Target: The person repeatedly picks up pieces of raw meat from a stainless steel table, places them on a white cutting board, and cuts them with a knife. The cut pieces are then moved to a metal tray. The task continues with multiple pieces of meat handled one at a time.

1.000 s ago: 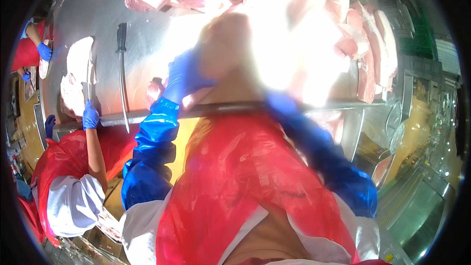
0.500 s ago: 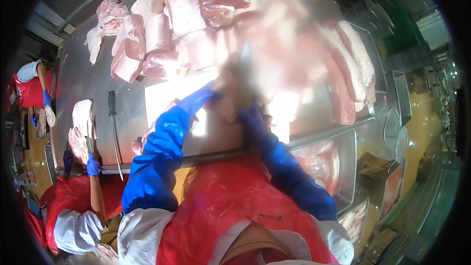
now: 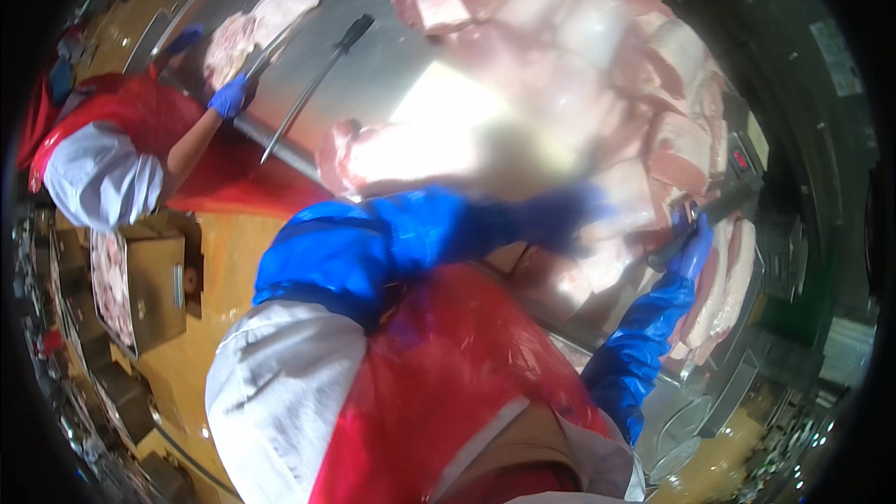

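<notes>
Metal table: lies at a slant across the view, swung round since half a second ago, when its near edge ran almost level.

Co-worker: now higher at the left; a gloved hand holds a knife at a pale meat slab, as before.

Pile of meat cuts: on the table, from upper middle to right, partly washed out by glare; its far left part has mostly left the view.

Long pale strips: at the table's right end, just beyond the right hand.

Pale cut: near the front edge; the left forearm, which partly covered it, has moved off.

Dark sharpening rod: on the table between the slab and the pale cut.

Left hand: has travelled right, over the cuts at the near side; blurred, finger state and contact cannot be told.

Right hand: has parted from the left, now at the pile's right end; fingers curled round a dark object, kind unclear.

Red-lit display: beyond the right hand.
</notes>
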Demonstrator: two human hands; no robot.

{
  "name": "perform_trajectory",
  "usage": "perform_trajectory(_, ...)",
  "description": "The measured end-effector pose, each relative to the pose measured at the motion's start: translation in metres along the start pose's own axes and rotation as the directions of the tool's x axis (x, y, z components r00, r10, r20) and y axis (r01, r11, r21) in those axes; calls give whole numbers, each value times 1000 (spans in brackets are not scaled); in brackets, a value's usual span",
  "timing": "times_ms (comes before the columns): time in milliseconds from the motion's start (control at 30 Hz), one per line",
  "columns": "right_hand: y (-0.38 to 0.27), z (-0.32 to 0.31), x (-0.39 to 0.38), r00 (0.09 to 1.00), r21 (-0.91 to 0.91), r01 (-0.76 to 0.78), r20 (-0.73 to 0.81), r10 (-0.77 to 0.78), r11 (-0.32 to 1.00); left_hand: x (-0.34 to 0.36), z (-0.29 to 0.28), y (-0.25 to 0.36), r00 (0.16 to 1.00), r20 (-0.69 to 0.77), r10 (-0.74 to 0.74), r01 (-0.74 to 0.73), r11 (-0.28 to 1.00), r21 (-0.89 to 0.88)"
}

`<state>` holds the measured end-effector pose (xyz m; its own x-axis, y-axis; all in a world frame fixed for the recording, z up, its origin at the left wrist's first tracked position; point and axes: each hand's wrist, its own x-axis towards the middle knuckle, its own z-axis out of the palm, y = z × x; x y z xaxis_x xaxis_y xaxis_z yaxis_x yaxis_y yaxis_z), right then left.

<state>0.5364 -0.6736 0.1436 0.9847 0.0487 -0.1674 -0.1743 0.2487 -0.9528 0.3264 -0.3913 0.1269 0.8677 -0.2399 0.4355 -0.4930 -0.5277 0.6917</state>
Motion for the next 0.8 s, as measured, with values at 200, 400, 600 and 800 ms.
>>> perform_trajectory(200, 10, 26, -70, 990, -105, 140, 14, -140, 985, -191, -148, -19, 741, -221, -634, 566, 412, 714)
perform_trajectory(400, 69, 154, -121, 977, -155, 208, 73, -199, 966, -164, -153, -66, 806, -45, -590, 442, 549, 710)
perform_trajectory(600, 142, 196, -142, 944, -574, 229, 329, -35, 786, -164, -118, -65, 933, -166, -319, 336, 605, 722)
perform_trajectory(800, 181, 188, -263, 894, -774, 337, 442, 76, 536, -281, -208, -37, 797, -440, -413, 589, 691, 419)
